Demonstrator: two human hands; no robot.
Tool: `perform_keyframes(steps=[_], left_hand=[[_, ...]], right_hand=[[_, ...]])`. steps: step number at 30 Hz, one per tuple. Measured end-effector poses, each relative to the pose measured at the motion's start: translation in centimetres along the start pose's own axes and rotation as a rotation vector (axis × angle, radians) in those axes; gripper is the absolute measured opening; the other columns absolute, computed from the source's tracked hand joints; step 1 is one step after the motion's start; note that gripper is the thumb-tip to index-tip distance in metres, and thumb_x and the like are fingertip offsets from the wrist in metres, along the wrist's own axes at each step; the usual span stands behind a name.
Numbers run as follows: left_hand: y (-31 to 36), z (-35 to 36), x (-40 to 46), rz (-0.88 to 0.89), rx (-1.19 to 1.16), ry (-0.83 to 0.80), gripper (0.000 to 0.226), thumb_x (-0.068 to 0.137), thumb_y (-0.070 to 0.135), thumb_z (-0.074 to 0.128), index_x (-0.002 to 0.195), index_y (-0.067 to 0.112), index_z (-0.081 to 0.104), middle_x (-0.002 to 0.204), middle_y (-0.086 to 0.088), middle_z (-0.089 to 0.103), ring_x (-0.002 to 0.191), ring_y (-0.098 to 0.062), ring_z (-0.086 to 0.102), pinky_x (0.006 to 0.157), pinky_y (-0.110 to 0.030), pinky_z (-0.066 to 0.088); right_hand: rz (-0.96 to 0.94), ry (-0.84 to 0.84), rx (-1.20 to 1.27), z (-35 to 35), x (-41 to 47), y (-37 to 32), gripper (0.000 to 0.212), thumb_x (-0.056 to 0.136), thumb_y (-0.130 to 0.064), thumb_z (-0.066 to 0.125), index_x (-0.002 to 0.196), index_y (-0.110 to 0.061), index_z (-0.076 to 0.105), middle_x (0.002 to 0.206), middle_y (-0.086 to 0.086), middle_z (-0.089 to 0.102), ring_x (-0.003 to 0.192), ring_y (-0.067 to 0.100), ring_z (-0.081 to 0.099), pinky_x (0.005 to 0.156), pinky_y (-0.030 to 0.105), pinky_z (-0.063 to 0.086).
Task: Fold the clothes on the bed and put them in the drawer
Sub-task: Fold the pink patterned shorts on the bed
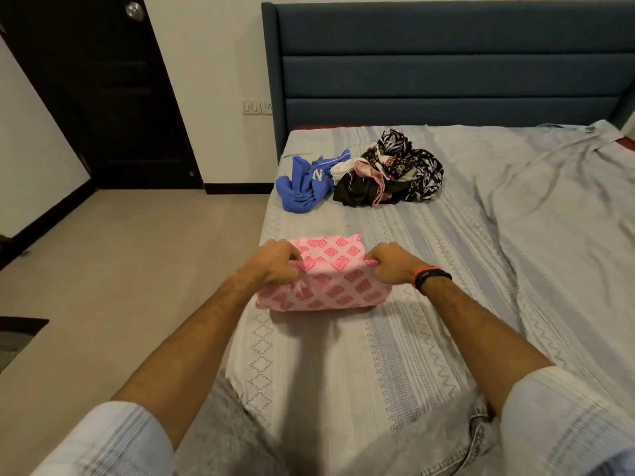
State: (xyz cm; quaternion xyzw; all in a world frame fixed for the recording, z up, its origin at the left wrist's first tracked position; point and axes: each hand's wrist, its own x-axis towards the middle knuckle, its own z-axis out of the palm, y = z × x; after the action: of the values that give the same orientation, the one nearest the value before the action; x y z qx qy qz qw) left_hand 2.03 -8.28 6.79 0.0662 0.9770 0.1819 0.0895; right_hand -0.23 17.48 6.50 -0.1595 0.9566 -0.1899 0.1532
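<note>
Where it lies folded into a soft rectangle on the striped bed [395,338], the pink diamond-print cloth [330,280] is pinched by the left hand [275,262] and right hand [391,264], each grip closed tight.

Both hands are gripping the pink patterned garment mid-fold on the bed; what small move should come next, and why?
Probably bring the gripped edge over and lay it flat to close the fold. The left hand and right hand each pinch a side of the pink patterned garment, which is already a compact rectangle on the bedsheet. The pile of unfolded clothes still waits near the headboard.
</note>
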Motion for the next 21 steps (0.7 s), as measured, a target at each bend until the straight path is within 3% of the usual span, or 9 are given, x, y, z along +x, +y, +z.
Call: perform_keyframes(steps=[3,6,9,13,15,17,19,21], left_hand=[[-1.2,-1.1,3.9,-0.128,-0.209,0.167,0.035,0.082,0.022,0.064,0.117,0.02,0.069,0.096,-0.002,0.071,0.077,-0.018,0.064,0.066,-0.023,0.049],[-2.7,-1.0,7.9,-0.234,-0.411,0.305,0.038,0.081,0.02,0.064,0.119,0.018,0.064,0.099,-0.002,0.066,0.081,-0.02,0.063,0.074,-0.028,0.052],[-4.6,-0.3,12.2,-0.289,-0.472,0.298,0.046,0.08,0.023,0.072,0.124,0.016,0.06,0.103,-0.002,0.062,0.09,-0.021,0.064,0.078,-0.03,0.053],[-7.1,1.3,17.5,-0.356,-0.52,0.283,0.053,0.08,0.025,0.079,0.127,0.012,0.057,0.112,-0.01,0.067,0.09,-0.022,0.063,0.081,-0.03,0.051],[-7.7,2.2,19.4,-0.394,-0.404,0.296,0.055,0.086,0.028,0.074,0.133,0.011,0.051,0.12,-0.011,0.064,0.103,-0.026,0.062,0.091,-0.035,0.05],[-7.2,3.6,20.1,-0.354,-0.142,0.355,0.052,0.094,0.032,0.064,0.139,0.011,0.046,0.133,-0.014,0.056,0.119,-0.032,0.054,0.1,-0.042,0.044],[-6.2,6.3,20.5,-0.201,-0.039,0.415,0.05,0.098,0.037,0.052,0.14,0.01,0.047,0.141,-0.013,0.05,0.128,-0.032,0.047,0.107,-0.043,0.036],[-5.1,9.7,19.3,-0.077,-0.02,0.319,0.061,0.098,0.049,0.029,0.143,0.012,0.045,0.148,-0.011,0.045,0.136,-0.03,0.041,0.113,-0.043,0.03]], right_hand=[[0.092,0.184,0.168,-0.7,3.6,1.2,0.025,0.085,0.0,0.049,0.09,-0.017,0.067,0.1,0.011,0.069,0.093,0.03,0.064,0.071,0.032,0.049],[0.19,0.343,0.322,-0.7,7.8,2.4,0.028,0.086,-0.005,0.054,0.11,-0.013,0.067,0.11,0.01,0.068,0.099,0.026,0.061,0.077,0.029,0.046],[0.242,0.392,0.426,-0.5,11.8,3.4,0.034,0.087,-0.004,0.055,0.118,-0.012,0.064,0.118,0.011,0.066,0.11,0.029,0.059,0.089,0.032,0.046],[0.297,0.378,0.452,0.1,17.1,4.9,0.032,0.089,-0.005,0.058,0.12,-0.011,0.061,0.118,0.013,0.065,0.11,0.03,0.059,0.092,0.034,0.048],[0.32,0.394,0.389,0.7,19.2,5.4,0.033,0.089,-0.004,0.056,0.122,-0.01,0.058,0.118,0.016,0.064,0.11,0.033,0.059,0.094,0.038,0.048],[0.316,0.448,0.077,1.9,20.3,5.0,0.041,0.089,-0.006,0.054,0.13,-0.009,0.051,0.125,0.018,0.059,0.116,0.036,0.054,0.098,0.044,0.043],[0.188,0.449,-0.106,4.4,21.0,4.3,0.047,0.096,-0.019,0.051,0.142,-0.011,0.042,0.142,0.013,0.047,0.13,0.032,0.043,0.107,0.044,0.031],[0.018,0.289,-0.048,7.9,20.5,3.8,0.057,0.102,-0.041,0.039,0.152,-0.015,0.031,0.158,0.011,0.03,0.145,0.028,0.027,0.117,0.043,0.02]])
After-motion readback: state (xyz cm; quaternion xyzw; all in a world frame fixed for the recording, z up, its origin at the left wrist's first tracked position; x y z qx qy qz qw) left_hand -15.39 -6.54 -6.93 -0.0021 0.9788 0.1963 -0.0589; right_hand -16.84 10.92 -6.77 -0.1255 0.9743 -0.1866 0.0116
